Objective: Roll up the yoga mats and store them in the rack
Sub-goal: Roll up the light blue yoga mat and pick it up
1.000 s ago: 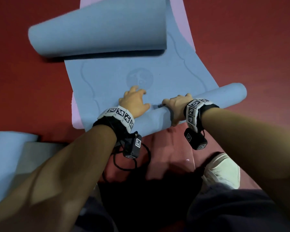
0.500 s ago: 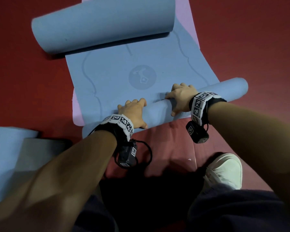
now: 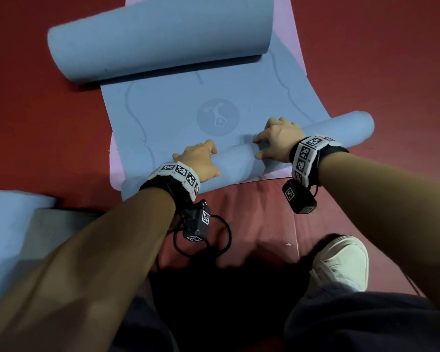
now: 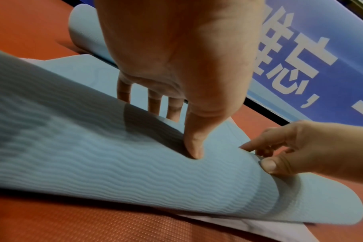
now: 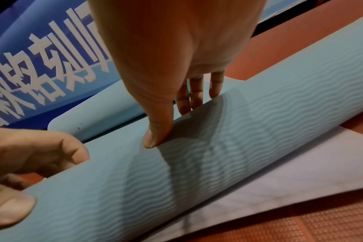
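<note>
A light blue yoga mat (image 3: 188, 118) lies on the red floor over a pink mat (image 3: 287, 29). Its near end is wound into a roll (image 3: 239, 161), and its far end curls in a bigger loose roll (image 3: 158, 39). My left hand (image 3: 198, 161) grips the near roll left of centre, fingers over the far side and thumb on the near side. My right hand (image 3: 277, 141) grips it the same way a little to the right. The left wrist view shows my left hand (image 4: 186, 65) with its thumb pressed into the ribbed roll (image 4: 114, 163). The right wrist view shows my right hand (image 5: 176, 49) on the roll (image 5: 218, 147).
Another blue and grey mat (image 3: 10, 237) lies at the lower left by my arm. My white shoe (image 3: 341, 262) rests on the red floor just behind the roll. A blue banner (image 4: 321, 65) with white characters runs along the far side.
The near roll has rolled forward, away from me, over the flat mat toward the round logo. Both hands moved forward with it and regripped.
</note>
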